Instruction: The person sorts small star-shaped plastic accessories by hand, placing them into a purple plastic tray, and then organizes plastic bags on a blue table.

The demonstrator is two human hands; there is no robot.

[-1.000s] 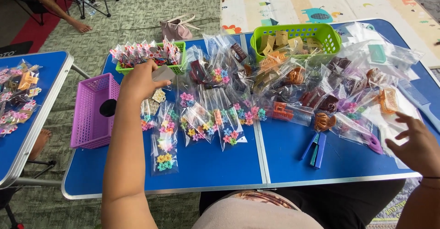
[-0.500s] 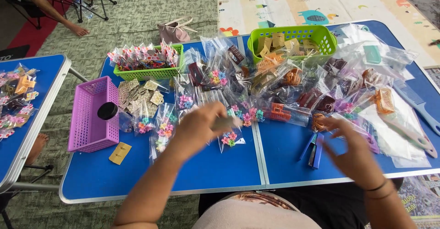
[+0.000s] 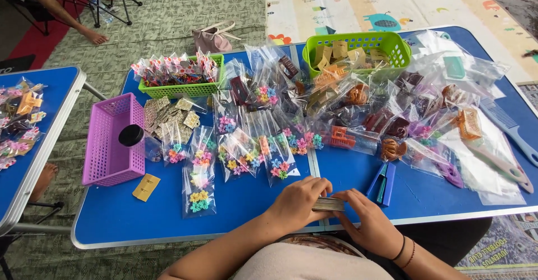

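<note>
My left hand (image 3: 297, 201) and my right hand (image 3: 367, 221) meet at the near edge of the blue table (image 3: 168, 213), both closed on a small flat stack of cards (image 3: 329, 204). Just behind the hands lie clear bags of small coloured hair clips (image 3: 279, 155). A blue stapler (image 3: 384, 182) lies right of my hands, close to my right hand.
A purple basket (image 3: 109, 143) holding a black lid stands at the left, a yellow card (image 3: 146, 187) beside it. Two green baskets (image 3: 185, 87) (image 3: 358, 47) sit at the back. Combs (image 3: 510, 129) lie far right. A second blue table (image 3: 33, 140) stands left.
Both hands drew back from the bags to the table's near edge and came together on the stack of cards. The left hand came away from the far left basket.
</note>
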